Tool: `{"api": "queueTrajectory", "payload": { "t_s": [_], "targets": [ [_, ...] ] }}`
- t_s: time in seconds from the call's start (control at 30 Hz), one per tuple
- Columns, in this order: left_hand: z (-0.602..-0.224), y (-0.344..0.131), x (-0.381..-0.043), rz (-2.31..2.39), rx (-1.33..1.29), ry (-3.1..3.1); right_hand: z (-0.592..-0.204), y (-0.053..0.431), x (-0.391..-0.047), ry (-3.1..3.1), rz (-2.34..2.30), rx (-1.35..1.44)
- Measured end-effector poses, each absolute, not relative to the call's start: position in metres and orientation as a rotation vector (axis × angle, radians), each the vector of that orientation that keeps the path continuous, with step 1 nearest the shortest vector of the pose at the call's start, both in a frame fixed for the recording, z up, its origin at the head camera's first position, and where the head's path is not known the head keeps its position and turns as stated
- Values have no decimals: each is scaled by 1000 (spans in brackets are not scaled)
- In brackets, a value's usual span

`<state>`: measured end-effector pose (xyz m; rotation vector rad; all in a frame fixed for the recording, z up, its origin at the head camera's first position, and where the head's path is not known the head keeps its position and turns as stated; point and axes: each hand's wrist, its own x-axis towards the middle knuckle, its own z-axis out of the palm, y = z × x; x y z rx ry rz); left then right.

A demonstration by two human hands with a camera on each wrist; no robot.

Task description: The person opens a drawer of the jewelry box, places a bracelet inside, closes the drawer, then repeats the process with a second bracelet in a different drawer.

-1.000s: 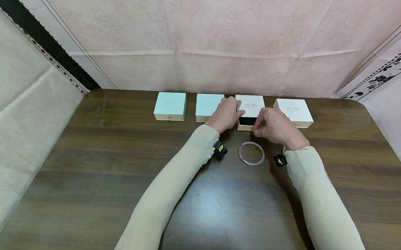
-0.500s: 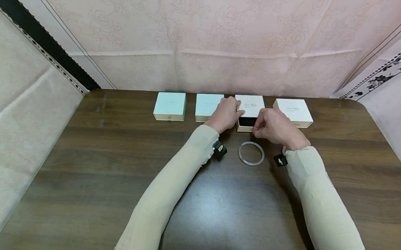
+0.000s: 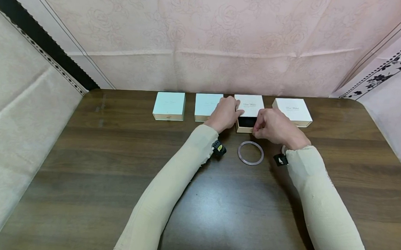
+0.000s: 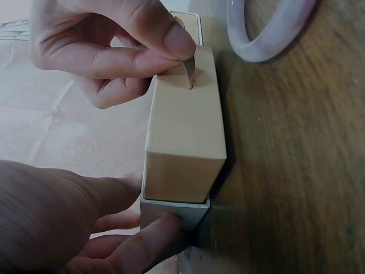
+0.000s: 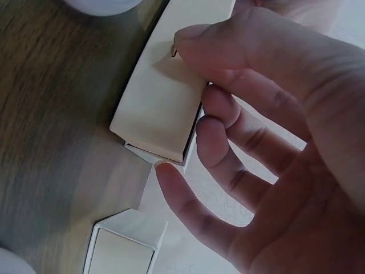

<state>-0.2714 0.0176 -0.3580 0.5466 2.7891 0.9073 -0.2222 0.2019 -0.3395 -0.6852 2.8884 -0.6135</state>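
Note:
Third from the left in the row stands a drawer box with a white sleeve (image 3: pixel 250 104) bearing small print. Its cream drawer (image 4: pixel 185 120) sticks partly out toward me, and a dark interior shows behind the drawer front. My left hand (image 3: pixel 223 114) holds the sleeve by its left side, thumb and fingers on either face. Between the right hand's (image 3: pixel 277 127) thumb and index finger is a small ribbon-like pull tab (image 4: pixel 190 74) on the drawer front. A pale lilac bangle (image 3: pixel 250 163) lies flat on the table just in front of the box.
Two pale blue boxes, one at far left (image 3: pixel 169 103) and one (image 3: pixel 206 105) partly behind the left hand, share the row. Another white box (image 3: pixel 293 110) is at its right end. The brown wooden table (image 3: pixel 101 173) ends at a pink patterned cloth (image 3: pixel 204 39) behind.
The drawer has slid slightly farther out of the sleeve, toward me. Both hands keep nearly the same places and holds, and the bangle lies where it was.

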Motion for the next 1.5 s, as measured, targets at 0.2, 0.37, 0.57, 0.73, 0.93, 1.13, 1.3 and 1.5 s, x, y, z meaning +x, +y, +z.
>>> {"api": "queueTrajectory", "payload": {
  "t_s": [0.2, 0.37, 0.57, 0.73, 0.93, 1.13, 1.3, 1.5],
  "targets": [
    [-357, 17, -271, 907, 547, 2785, -339, 202, -222, 2873, -599, -699],
    [-358, 17, -272, 914, 536, 2780, -338, 203, -221, 2857, -595, -727],
    [-358, 17, -272, 916, 542, 2782, -337, 204, -221, 2847, -595, -740],
    [-358, 17, -272, 907, 544, 2785, -337, 205, -221, 2835, -590, -755],
    [-358, 17, -272, 905, 540, 2782, -336, 205, -221, 2816, -589, -770],
    [-357, 17, -272, 903, 541, 2782, -335, 204, -220, 2810, -581, -787],
    [-357, 17, -272, 903, 545, 2789, -335, 204, -220, 2808, -576, -788],
    [-358, 17, -273, 906, 545, 2794, -335, 204, -218, 2797, -573, -782]
  ]
}}
